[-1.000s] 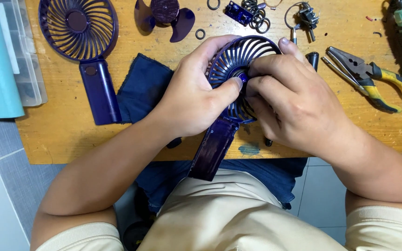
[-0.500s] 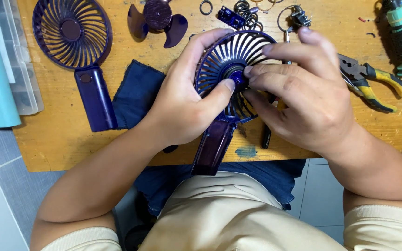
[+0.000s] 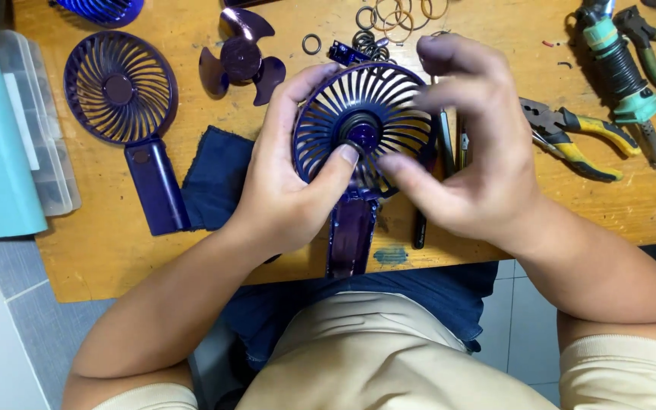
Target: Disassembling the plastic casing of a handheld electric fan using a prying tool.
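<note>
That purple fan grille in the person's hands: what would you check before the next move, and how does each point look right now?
1. Left hand grips the fan grille, thumb on hub: ok.
2. Right hand on the grille: not ok, blurred, apparently apart.
3. Handle attached under the grille: ok.
4. Loose fan blade on table: ok.
5. Pliers lie beside the right hand: ok.
6. Hub fully seated: cannot tell.

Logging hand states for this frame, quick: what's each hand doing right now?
Left hand: closed on the purple fan grille, thumb on its hub.
Right hand: fingers curled loosely at the grille's right edge; grip cannot be told.
</note>
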